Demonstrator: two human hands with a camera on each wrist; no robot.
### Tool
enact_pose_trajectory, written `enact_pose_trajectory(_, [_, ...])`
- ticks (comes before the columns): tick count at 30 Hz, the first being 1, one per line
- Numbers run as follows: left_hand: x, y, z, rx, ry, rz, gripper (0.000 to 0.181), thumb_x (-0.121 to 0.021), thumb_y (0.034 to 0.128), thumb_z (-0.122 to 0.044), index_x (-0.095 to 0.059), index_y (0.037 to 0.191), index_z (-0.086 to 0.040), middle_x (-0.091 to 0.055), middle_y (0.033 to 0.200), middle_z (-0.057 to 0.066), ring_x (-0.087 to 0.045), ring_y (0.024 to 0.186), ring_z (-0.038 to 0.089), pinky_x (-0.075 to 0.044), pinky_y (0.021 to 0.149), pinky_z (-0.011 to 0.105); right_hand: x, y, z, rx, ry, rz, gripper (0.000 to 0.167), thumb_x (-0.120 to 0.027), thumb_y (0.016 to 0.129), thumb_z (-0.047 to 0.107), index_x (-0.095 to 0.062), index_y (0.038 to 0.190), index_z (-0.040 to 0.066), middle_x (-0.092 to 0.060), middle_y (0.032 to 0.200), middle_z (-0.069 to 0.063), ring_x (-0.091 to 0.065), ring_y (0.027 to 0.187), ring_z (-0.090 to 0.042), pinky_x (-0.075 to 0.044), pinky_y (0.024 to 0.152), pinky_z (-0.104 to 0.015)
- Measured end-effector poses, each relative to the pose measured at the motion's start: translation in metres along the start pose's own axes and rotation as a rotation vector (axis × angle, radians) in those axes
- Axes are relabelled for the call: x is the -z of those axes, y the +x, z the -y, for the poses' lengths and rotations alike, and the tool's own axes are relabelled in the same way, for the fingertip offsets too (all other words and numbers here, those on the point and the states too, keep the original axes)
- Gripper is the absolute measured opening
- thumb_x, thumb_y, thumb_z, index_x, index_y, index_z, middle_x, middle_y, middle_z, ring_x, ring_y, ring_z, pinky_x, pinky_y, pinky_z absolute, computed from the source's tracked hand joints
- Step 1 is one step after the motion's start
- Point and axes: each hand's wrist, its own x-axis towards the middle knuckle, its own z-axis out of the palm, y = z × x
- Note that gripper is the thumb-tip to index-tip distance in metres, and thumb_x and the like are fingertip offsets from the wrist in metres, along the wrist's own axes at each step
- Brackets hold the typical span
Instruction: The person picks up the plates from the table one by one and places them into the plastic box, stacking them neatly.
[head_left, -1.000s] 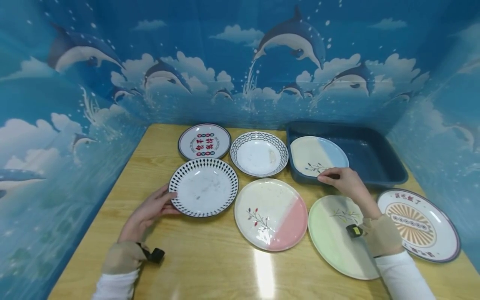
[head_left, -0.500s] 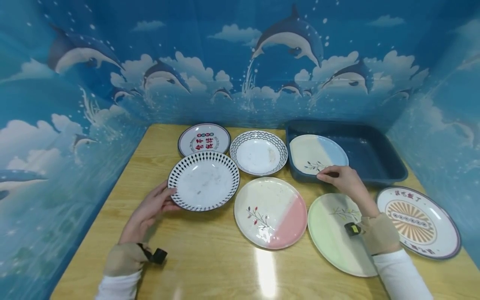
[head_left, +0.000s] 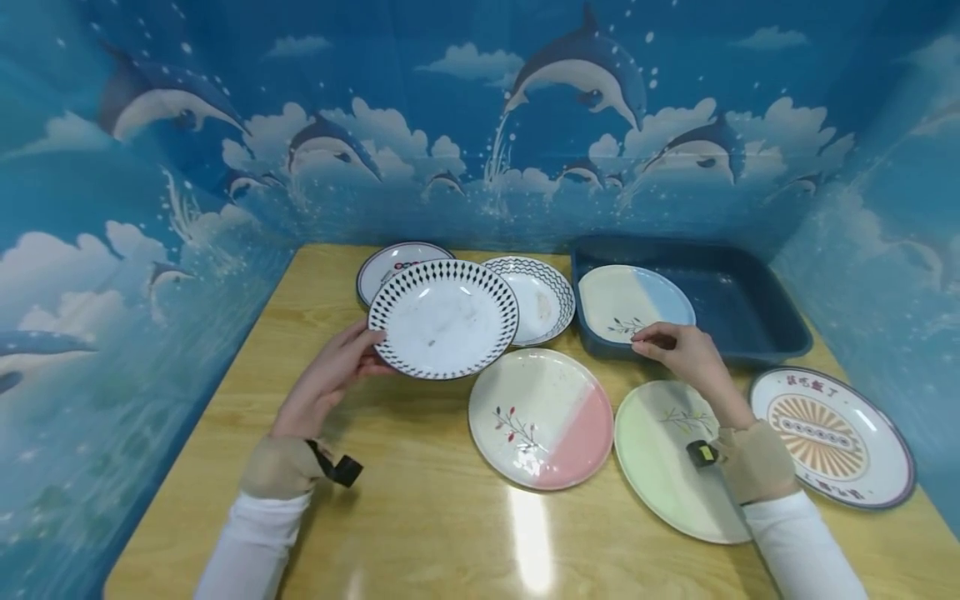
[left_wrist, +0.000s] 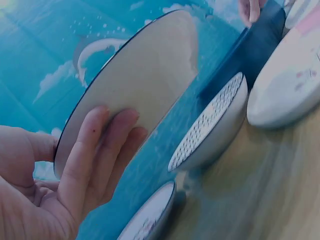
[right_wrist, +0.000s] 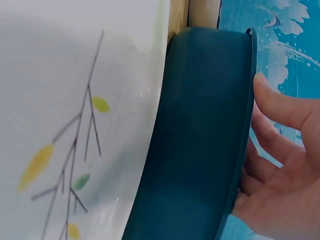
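Note:
In the head view my left hand (head_left: 341, 367) grips the left edge of a white plate (head_left: 444, 317) with a black diamond border, holding it raised above the table. The left wrist view shows the fingers (left_wrist: 90, 145) spread under the plate's pale underside (left_wrist: 135, 75). My right hand (head_left: 686, 354) pinches the near edge of a small cream-and-blue plate (head_left: 626, 300) with a leafy sprig, inside the dark blue tub (head_left: 750, 358). In the right wrist view the thumb lies at the tub's rim (right_wrist: 252, 60); the other fingertips are hidden behind it.
Behind the raised plate, a red-lettered plate (head_left: 386, 267) and a wavy-bordered plate (head_left: 551, 300) are partly covered. A cream-and-pink plate (head_left: 532, 417), a cream-and-green plate (head_left: 667, 475) and a sunburst-patterned plate (head_left: 885, 442) lie nearer. Dolphin-print cloth (head_left: 480, 100) encloses the table.
My left hand has lifted the diamond-bordered plate and carried it away from me and to the right, over the two back plates. The right hand has stayed almost still at the tub.

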Motion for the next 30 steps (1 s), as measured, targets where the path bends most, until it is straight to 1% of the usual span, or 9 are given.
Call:
enact_pose_trajectory(5, [-0.019, 0.013, -0.011, -0.026, -0.025, 0.04, 0.056, -0.043, 0.1077, -0.013, -0.026, 0.16, -0.003, -0.069, 0.088, -0.001, -0.07, 0.072, 0.008, -0.062, 0.071, 0.022, -0.005, -0.004, 0.012, 0.072, 0.102, -0.106, 0.026, -0.072, 0.097, 0.024, -0.074, 0.117, 0.007, -0.075, 0.105, -0.015, -0.064, 0.085, -0.003, -0.05, 0.07, -0.012])
enact_pose_trajectory(8, [-0.032, 0.019, -0.016, -0.031, -0.027, 0.072, 0.055, -0.042, 0.1077, -0.012, -0.026, 0.159, 0.0, -0.069, 0.086, 0.0, -0.071, 0.07, 0.009, -0.062, 0.071, 0.023, -0.008, -0.007, 0.026, 0.101, 0.27, -0.101, 0.03, -0.065, 0.101, 0.022, -0.07, 0.124, 0.003, -0.072, 0.11, -0.02, -0.064, 0.085, 0.003, -0.053, 0.074, -0.01])
enact_pose_trajectory(10, [-0.041, 0.022, -0.019, -0.028, -0.019, 0.088, 0.054, -0.042, 0.1077, -0.012, -0.027, 0.158, 0.0, -0.069, 0.087, 0.001, -0.071, 0.07, 0.01, -0.063, 0.072, 0.024, -0.01, -0.009, 0.037, 0.106, 0.404, -0.047, 0.037, -0.059, 0.105, 0.023, -0.063, 0.132, 0.0, -0.068, 0.114, -0.024, -0.067, 0.086, 0.001, -0.058, 0.078, -0.015])
enact_pose_trajectory(13, [-0.054, 0.025, -0.021, -0.024, 0.013, 0.112, 0.055, -0.042, 0.1077, -0.013, -0.027, 0.159, -0.002, -0.07, 0.091, 0.004, -0.071, 0.072, 0.011, -0.063, 0.075, 0.027, -0.013, -0.014, 0.054, 0.078, 0.585, 0.091, 0.048, -0.051, 0.108, 0.028, -0.049, 0.146, -0.002, -0.061, 0.124, -0.028, -0.072, 0.088, -0.007, -0.062, 0.084, -0.032])
enact_pose_trajectory(16, [-0.065, 0.026, -0.019, -0.021, 0.043, 0.131, 0.056, -0.043, 0.1077, -0.014, -0.027, 0.16, -0.006, -0.07, 0.097, 0.01, -0.071, 0.074, 0.013, -0.063, 0.078, 0.03, -0.017, -0.021, 0.067, 0.032, 0.698, 0.212, 0.058, -0.048, 0.109, 0.033, -0.035, 0.155, 0.001, -0.056, 0.133, -0.028, -0.074, 0.091, -0.011, -0.061, 0.089, -0.038])
enact_pose_trajectory(18, [-0.07, 0.027, -0.016, -0.017, 0.057, 0.141, 0.055, -0.044, 0.1078, -0.015, -0.028, 0.16, -0.007, -0.07, 0.101, 0.014, -0.071, 0.075, 0.014, -0.063, 0.078, 0.031, -0.021, -0.024, 0.073, 0.006, 0.758, 0.27, 0.061, -0.047, 0.109, 0.032, -0.027, 0.159, 0.001, -0.056, 0.135, -0.027, -0.074, 0.092, -0.012, -0.061, 0.09, -0.037])
enact_pose_trajectory(23, [-0.079, 0.026, -0.008, -0.003, 0.09, 0.14, 0.055, -0.046, 0.1075, -0.017, -0.03, 0.16, -0.01, -0.07, 0.103, 0.02, -0.072, 0.075, 0.017, -0.063, 0.083, 0.041, -0.033, -0.031, 0.081, -0.052, 0.836, 0.292, 0.061, -0.046, 0.109, 0.018, -0.019, 0.158, -0.006, -0.059, 0.131, -0.027, -0.073, 0.089, -0.01, -0.062, 0.086, -0.03])
enact_pose_trajectory(25, [-0.082, 0.025, -0.006, -0.005, 0.098, 0.135, 0.055, -0.047, 0.107, -0.016, -0.031, 0.16, -0.01, -0.07, 0.103, 0.021, -0.072, 0.075, 0.018, -0.061, 0.086, 0.046, -0.037, -0.033, 0.083, -0.074, 0.842, 0.281, 0.06, -0.045, 0.108, 0.012, -0.018, 0.157, -0.008, -0.054, 0.135, -0.032, -0.072, 0.088, -0.008, -0.062, 0.083, -0.028])
enact_pose_trajectory(30, [-0.085, 0.023, 0.0, -0.008, 0.089, 0.131, 0.055, -0.047, 0.1059, -0.014, -0.034, 0.159, -0.011, -0.07, 0.104, 0.023, -0.072, 0.073, 0.019, -0.06, 0.087, 0.05, -0.043, -0.036, 0.087, -0.121, 0.849, 0.267, 0.064, -0.045, 0.106, 0.008, -0.011, 0.158, -0.008, -0.036, 0.15, -0.038, -0.069, 0.084, -0.005, -0.062, 0.082, -0.027])
